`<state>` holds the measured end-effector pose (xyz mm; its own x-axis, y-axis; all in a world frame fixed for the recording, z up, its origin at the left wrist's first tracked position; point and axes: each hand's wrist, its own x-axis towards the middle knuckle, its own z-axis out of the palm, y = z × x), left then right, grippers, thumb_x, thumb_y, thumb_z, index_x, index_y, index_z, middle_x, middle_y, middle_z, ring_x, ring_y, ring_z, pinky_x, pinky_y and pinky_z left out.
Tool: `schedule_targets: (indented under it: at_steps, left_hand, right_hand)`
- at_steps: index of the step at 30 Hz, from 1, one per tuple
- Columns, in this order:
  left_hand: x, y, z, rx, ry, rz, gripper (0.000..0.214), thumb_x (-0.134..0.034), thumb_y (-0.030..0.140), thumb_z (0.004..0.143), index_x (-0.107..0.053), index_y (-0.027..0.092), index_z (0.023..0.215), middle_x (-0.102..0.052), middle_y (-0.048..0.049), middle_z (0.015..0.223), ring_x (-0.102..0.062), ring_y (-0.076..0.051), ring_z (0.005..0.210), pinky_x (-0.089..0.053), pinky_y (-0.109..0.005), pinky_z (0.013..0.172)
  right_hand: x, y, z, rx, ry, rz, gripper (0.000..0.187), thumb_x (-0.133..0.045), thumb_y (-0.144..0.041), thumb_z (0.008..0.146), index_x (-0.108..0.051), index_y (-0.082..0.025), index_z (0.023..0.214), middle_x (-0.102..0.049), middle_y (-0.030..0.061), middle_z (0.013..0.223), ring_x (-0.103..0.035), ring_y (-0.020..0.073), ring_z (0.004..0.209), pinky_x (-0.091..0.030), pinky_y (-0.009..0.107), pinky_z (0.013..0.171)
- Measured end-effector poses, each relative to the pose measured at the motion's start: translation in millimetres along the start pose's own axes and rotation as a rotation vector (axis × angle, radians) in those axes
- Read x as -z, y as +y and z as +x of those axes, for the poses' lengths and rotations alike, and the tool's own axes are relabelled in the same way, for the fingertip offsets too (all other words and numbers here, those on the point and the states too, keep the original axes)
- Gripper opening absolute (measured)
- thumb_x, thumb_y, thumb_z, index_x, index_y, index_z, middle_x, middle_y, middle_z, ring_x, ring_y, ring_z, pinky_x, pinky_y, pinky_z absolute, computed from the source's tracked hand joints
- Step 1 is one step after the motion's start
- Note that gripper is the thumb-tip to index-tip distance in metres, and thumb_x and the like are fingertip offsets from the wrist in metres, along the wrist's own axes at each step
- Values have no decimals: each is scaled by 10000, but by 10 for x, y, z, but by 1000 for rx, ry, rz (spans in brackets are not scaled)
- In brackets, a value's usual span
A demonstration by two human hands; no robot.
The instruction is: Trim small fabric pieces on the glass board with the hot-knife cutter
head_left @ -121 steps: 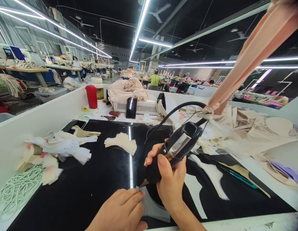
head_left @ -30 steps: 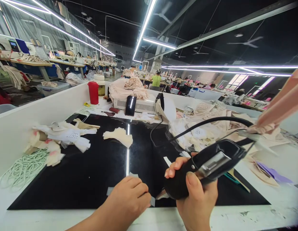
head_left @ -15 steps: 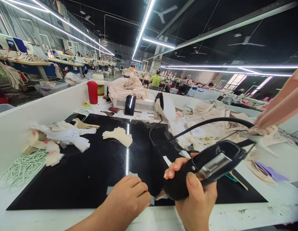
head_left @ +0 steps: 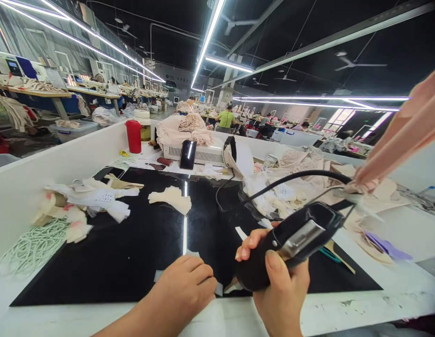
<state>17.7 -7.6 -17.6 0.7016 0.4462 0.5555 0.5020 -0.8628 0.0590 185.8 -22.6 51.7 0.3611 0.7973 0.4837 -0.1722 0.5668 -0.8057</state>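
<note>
My right hand (head_left: pixel 282 285) grips a black corded handheld power tool (head_left: pixel 291 252) with a shiny metal plate on its side. The tool is tilted, its rounded end near the front of the black mat (head_left: pixel 108 262). A peach fabric strip (head_left: pixel 400 140) is tied at its upper end, beside the black cable (head_left: pixel 273 187). My left hand (head_left: pixel 185 292) rests at the mat's front edge, fingers curled together; whatever they may hold is hidden. Small grey-white strips (head_left: pixel 219 289) show around it. A cream fabric piece (head_left: pixel 171 199) lies further back on the mat.
White cut pieces (head_left: pixel 101 196) and pale green cord (head_left: pixel 35 245) lie at left. A red cup (head_left: pixel 134 135), a phone (head_left: pixel 188 154) and a white vented box (head_left: pixel 206 152) stand behind. Beige fabric (head_left: pixel 308 164) is heaped at right, near teal-handled scissors (head_left: pixel 330 254).
The view has shifted slightly. The tool in my right hand and the fabric strip tied to it have moved a little left. My left hand keeps nearly the same place and pose.
</note>
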Motion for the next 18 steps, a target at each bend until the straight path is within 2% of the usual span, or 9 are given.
schedule_targets:
  at_steps: [3, 5, 8, 10, 14, 18]
  left_hand:
    - [154, -15, -16, 17, 16, -59, 86, -679, 200, 972, -628, 203, 1041, -723, -8, 1042, -684, -189, 994, -548, -338, 933]
    - [316, -56, -72, 35, 20, -99, 106, -647, 219, 998, -644, 204, 1103, -730, -16, 1104, -683, -186, 1061, -538, -335, 1004]
    - [560, -169, -254, 120, -13, -90, 161, -588, 237, 1026, -658, 214, 1169, -731, -31, 1141, -692, -195, 1072, -573, -335, 976]
    - [668, -255, -421, 216, -30, -73, 177, -610, 238, 1001, -670, 228, 1167, -720, -38, 1166, -694, -212, 1070, -597, -341, 941]
    - [720, -367, -710, 352, -51, -79, 283, -696, 184, 910, -674, 257, 1182, -689, -35, 1234, -673, -242, 1138, -595, -380, 974]
    - [659, -380, -783, 432, -55, -139, 288, -726, 100, 862, -679, 255, 1101, -682, -38, 1220, -662, -255, 1146, -589, -409, 962]
  right_hand:
    - [-19, -60, 38, -6, 18, -4, 313, -736, -375, 896, -580, -308, 1160, -643, -31, 812, -635, 149, 588, -568, 327, 554]
    - [-41, -75, 48, -19, -8, -14, 354, -736, -383, 898, -578, -312, 1207, -648, -23, 824, -641, 152, 600, -573, 333, 572]
    - [-103, -55, 31, -59, -58, -12, 382, -738, -385, 898, -584, -304, 1238, -650, -9, 843, -650, 157, 626, -576, 339, 601]
    - [-172, -24, 3, -91, -88, 13, 368, -747, -383, 891, -593, -294, 1214, -650, -4, 848, -655, 164, 646, -575, 344, 616]
    - [-369, 45, -60, -98, -130, 69, 328, -739, -376, 901, -594, -300, 1185, -652, -9, 855, -655, 159, 649, -573, 336, 623]
    - [-592, 108, -113, -101, -162, 96, 332, -734, -381, 907, -583, -321, 1196, -664, -23, 867, -658, 146, 643, -573, 318, 632]
